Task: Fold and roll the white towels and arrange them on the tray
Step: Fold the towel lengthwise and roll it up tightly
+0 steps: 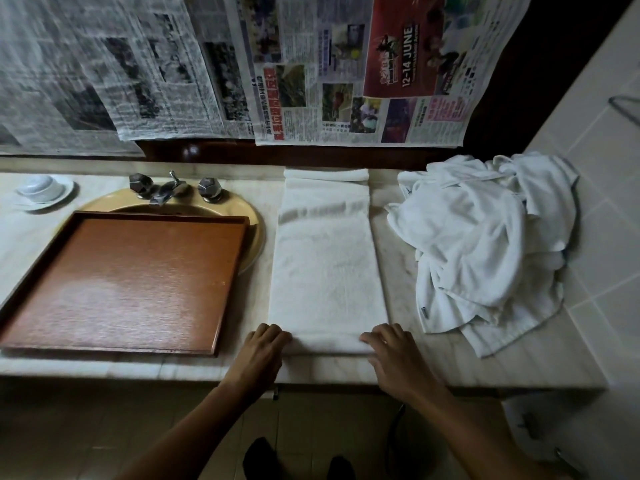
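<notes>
White china sits at the far left of the marble counter (391, 271): a small cup on a saucer (41, 190). Right of it, a brown wooden tray (121, 282) with a raised rim lies flat, covering the near part of a yellow-beige sink (257, 223). A metal tap with two faceted knobs (166, 192) stands on the sink's far rim.

On the wall above hang sheets of newspaper. The grey newspaper (104, 64) on the left is too blurred to read. The colour newspaper (363, 71) on the right carries Chinese headlines I cannot make out and a red advert with "12-14 JUNE" in white, turned sideways.

Just right of the tray, a long white towel (327, 265) lies folded into a narrow strip running from the near edge of the counter to the far ledge, where its end is doubled over. Its near end is turned up into a low, thick roll.

The left hand (265, 344) has its fingers curled over the near left corner of that roll, holding it. The right hand (391, 351) grips the near right corner the same way, fingers bent onto the cloth.

Further right, apart from the strip, a crumpled pile of white towels (485, 244) is heaped against the pale tiled side wall (606, 202). A small label (423, 311) shows on one hem, too small to read.
</notes>
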Motion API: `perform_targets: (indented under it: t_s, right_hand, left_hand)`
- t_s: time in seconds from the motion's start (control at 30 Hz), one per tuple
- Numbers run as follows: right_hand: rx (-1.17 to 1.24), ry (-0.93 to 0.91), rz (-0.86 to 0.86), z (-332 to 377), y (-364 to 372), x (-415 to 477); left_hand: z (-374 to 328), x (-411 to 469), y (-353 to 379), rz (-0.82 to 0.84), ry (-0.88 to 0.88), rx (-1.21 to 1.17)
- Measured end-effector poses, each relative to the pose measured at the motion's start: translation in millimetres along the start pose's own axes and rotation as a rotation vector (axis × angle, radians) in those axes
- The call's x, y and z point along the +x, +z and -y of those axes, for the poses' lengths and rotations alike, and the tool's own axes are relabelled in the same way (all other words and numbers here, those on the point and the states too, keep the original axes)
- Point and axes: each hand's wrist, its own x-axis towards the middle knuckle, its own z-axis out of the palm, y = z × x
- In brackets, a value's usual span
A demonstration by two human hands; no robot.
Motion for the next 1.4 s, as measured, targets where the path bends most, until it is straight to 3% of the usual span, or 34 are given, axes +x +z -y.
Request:
perform_targets:
  t_s: [0.27, 0.4, 0.57, 0.77, 0.9, 1.1, 1.4]
  right_hand:
    - [0.033, 0.030, 0.024, -5.0, -12.8, -2.6]
    - [0.181, 0.076, 0.086, -11.0, -15.7, -5.1]
    - [0.387, 0.184, 0.007, -17.2, -6.7, 2.1]
    - [0.296, 0.216, -0.058, -10.7, -12.3, 13.8]
    - [0.224, 0.162, -0.155, -2.4, -10.7, 18.0]
    - [0.117, 0.032, -0.193, 12.0, 3.7, 10.1]
    - [-0.050, -0.028, -0.159, 22.3, 6.7, -2.1]
  left_hand:
    - [2.5, 1.1, -27.0, 0.101, -0.053, -0.136]
    - [10.9, -1.4, -29.4, 0.089, -0.203, -0.301]
    - [13.2, 3.0, -33.1, 0.111, -0.394, -0.498]
    - [7.1, 10.9, -29.1, 0.023, -0.555, -0.582]
    - [-0.5, 11.4, -22.2, -0.082, -0.502, -0.416]
    - [-11.9, 5.8, 3.2, -0.187, -0.049, -0.087]
    - [-15.4, -11.4, 16.7, -0.068, 0.037, 0.083]
